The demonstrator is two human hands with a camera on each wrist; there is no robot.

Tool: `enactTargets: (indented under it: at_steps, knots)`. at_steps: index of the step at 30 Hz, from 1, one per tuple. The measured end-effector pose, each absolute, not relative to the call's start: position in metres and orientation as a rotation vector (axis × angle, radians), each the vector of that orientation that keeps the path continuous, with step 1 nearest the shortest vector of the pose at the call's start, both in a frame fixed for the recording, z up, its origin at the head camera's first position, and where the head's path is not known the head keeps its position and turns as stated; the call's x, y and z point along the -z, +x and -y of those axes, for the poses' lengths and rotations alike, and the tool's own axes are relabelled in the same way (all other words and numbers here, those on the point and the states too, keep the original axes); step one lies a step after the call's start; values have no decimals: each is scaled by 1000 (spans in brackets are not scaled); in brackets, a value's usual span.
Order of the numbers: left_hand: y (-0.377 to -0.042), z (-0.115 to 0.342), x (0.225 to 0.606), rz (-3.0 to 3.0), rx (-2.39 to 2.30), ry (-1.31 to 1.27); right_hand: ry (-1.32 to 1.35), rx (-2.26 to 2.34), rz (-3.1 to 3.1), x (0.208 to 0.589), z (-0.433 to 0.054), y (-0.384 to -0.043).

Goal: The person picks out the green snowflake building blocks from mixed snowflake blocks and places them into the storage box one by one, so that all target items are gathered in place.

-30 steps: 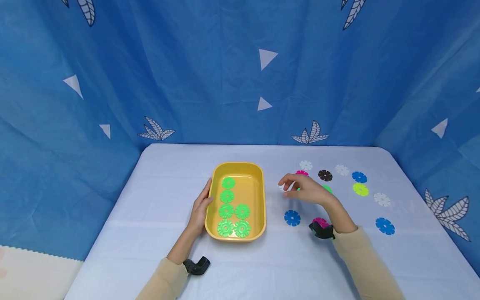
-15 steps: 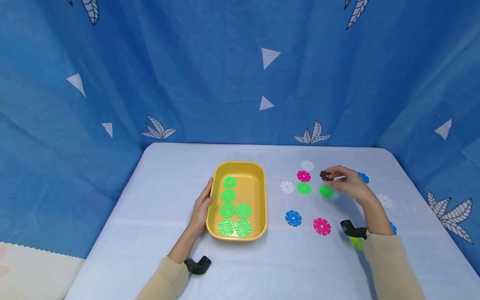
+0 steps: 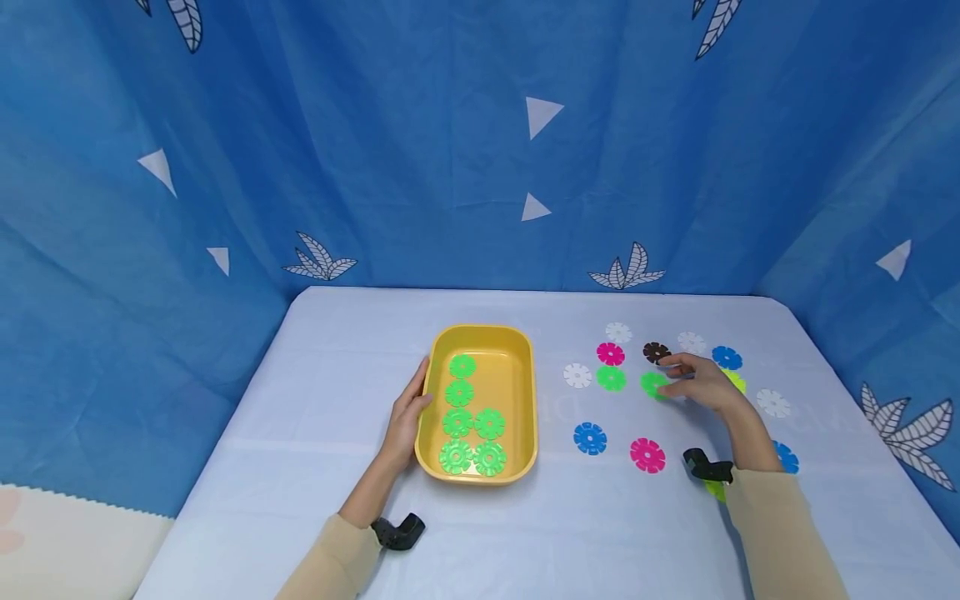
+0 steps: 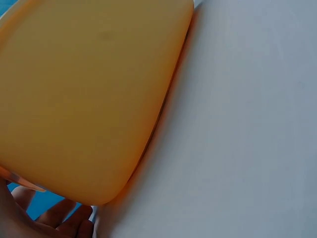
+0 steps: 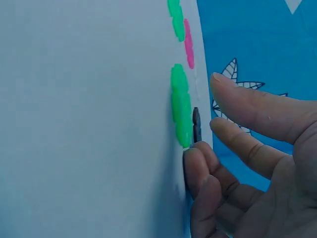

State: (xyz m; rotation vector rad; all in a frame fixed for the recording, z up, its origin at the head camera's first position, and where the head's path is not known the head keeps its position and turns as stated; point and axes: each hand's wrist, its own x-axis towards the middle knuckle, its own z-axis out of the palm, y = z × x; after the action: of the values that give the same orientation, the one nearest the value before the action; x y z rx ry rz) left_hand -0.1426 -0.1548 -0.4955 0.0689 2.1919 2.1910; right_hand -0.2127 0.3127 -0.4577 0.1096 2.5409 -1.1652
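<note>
A yellow tray (image 3: pixel 514 479) holds several green snowflake discs, toward its left side and near end. My left hand (image 3: pixel 402 427) grips the tray's left side, the thumb up at the rim. In the left wrist view, the tray's outer wall (image 4: pixel 94 99) fills much of the frame, with curled fingers (image 4: pixel 74 220) below it. On the right, my right hand (image 3: pixel 701 382) hovers with fingertips right at a green snowflake disc (image 3: pixel 651 383). A brown snowflake disc (image 3: pixel 656 352) lies just beyond. The right wrist view shows thumb and fingers spread apart beside the green disc (image 5: pixel 181 106).
Around the right hand lie more snowflake discs: pink (image 3: pixel 611 354), green (image 3: pixel 611 378), white (image 3: pixel 577 376) and blue (image 3: pixel 590 438). Another pink disc (image 3: pixel 647 456) is nearer; the right forearm partly covers a yellow-green one (image 3: pixel 716 490). A blue curtain (image 3: pixel 450 167) hangs behind the table.
My right hand has gone from beside the white disc rightward to the brown disc, then slightly nearer, to the green disc. The left hand keeps its grip on the tray.
</note>
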Motion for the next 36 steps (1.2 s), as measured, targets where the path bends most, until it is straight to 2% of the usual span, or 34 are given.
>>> enactTargets:
  at_steps: [15,36]
  knots:
    - [-141,155,495,-2206,-2183,76,52,1092,-2636,471,-311,-209]
    - [-142,156,495,-2198,-2192,107,42,1016,-2699,465,-303,-208]
